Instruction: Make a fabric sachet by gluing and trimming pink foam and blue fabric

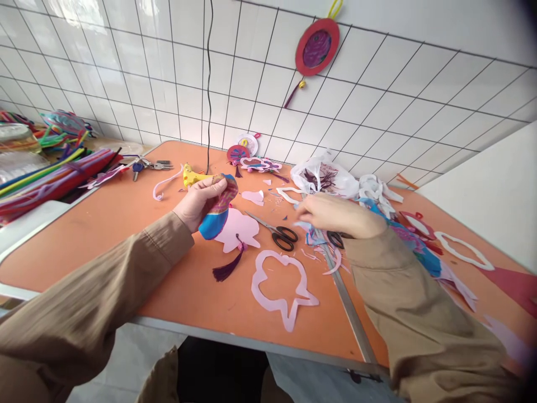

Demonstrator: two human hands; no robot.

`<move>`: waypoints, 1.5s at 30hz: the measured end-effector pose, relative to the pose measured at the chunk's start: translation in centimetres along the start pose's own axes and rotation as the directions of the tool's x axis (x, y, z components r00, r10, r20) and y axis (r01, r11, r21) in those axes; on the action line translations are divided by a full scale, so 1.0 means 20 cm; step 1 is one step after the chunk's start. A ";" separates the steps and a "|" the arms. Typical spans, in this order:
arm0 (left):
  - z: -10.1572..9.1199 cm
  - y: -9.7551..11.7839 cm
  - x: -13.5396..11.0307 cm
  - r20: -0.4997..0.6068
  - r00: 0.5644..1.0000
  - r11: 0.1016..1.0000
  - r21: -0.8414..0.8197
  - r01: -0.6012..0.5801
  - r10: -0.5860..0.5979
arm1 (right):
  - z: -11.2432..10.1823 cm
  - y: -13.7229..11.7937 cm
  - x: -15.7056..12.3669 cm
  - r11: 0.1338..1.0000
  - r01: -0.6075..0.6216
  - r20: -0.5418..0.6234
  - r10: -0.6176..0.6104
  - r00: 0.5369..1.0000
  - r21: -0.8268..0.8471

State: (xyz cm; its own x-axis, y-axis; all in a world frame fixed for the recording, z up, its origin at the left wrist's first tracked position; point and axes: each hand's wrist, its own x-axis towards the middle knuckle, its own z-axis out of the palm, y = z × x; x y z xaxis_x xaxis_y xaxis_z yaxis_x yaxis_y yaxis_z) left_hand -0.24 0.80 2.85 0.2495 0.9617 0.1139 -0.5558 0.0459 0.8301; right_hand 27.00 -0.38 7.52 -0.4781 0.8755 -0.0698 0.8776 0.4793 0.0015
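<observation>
Left hand [199, 202] over there, from where I'm standing, has a blue-and-pink patterned cloth piece [213, 225] pinched between thumb and fingers, right by a pink cutout [241, 226] with a dark purple tassel [229, 268]. Right hand [325, 211] is kinda blurry over the blue and pink scraps [314, 238], fingers curled, so can't tell if it's gripping anything. Black-handled scissors [274, 229] lie between the hands, and a pink scalloped frame [289, 317] sits nearer the table's front edge [201, 331]
</observation>
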 end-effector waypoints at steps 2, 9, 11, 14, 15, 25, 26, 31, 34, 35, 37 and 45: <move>0.01 -0.01 -0.01 0.057 0.998 1.000 -0.003 0.011 -0.011 | 0.00 0.04 -0.02 0.998 -0.064 0.003 0.064 0.998 0.001; 0.03 -0.02 -0.04 0.149 0.987 0.998 0.052 0.047 -0.054 | 0.19 -0.28 0.13 0.286 0.214 -0.144 -0.246 0.958 0.934; 0.02 -0.01 -0.03 0.132 0.991 0.992 0.122 0.010 -0.027 | 0.21 -0.36 0.14 0.048 0.141 -0.128 -0.211 0.969 0.989; 0.01 -0.01 -0.03 0.094 0.996 0.964 0.265 -0.033 0.009 | 0.21 -0.37 0.13 -0.095 0.104 -0.108 -0.038 0.993 0.990; 0.01 -0.01 -0.02 0.085 0.996 0.954 0.297 -0.032 0.006 | 0.20 -0.35 0.12 -0.111 0.110 -0.108 0.024 0.994 0.988; 0.02 0.03 -0.04 0.165 0.956 0.902 0.400 0.161 -0.244 | 0.15 -0.30 0.08 0.307 0.202 -0.196 -0.053 0.979 0.930; 0.02 0.03 -0.04 0.180 0.951 0.895 0.418 0.157 -0.251 | 0.15 -0.31 0.07 0.361 0.207 -0.194 -0.073 0.978 0.909; 0.05 0.01 -0.06 0.206 0.968 0.869 0.495 0.021 -0.141 | 0.14 -0.33 0.06 0.444 0.176 -0.185 -0.023 0.982 0.879; 0.07 0.00 -0.07 0.141 0.988 0.883 0.470 -0.012 -0.062 | 0.15 -0.33 0.07 0.331 0.218 -0.217 -0.041 0.975 0.918; 0.07 -0.01 -0.06 0.114 0.993 0.899 0.438 -0.018 -0.035 | 0.15 -0.33 0.07 0.280 0.232 -0.223 -0.064 0.973 0.932; 0.06 -0.01 -0.06 0.060 0.998 0.927 0.372 -0.035 0.014 | 0.16 -0.32 0.08 0.205 0.235 -0.219 -0.096 0.971 0.950; 0.02 0.00 -0.03 -0.005 1.000 0.942 0.336 -0.027 0.030 | 0.18 -0.28 0.10 0.282 0.236 -0.252 0.023 0.967 0.930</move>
State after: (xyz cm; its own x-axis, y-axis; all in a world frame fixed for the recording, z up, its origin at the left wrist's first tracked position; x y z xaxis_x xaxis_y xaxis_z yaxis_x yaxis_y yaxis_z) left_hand -0.15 0.13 3.03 0.2290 0.9638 0.1363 -0.2639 -0.0733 0.9618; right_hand 21.25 -1.41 3.84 -0.4513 0.8732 0.1840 0.1667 0.2850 -0.9439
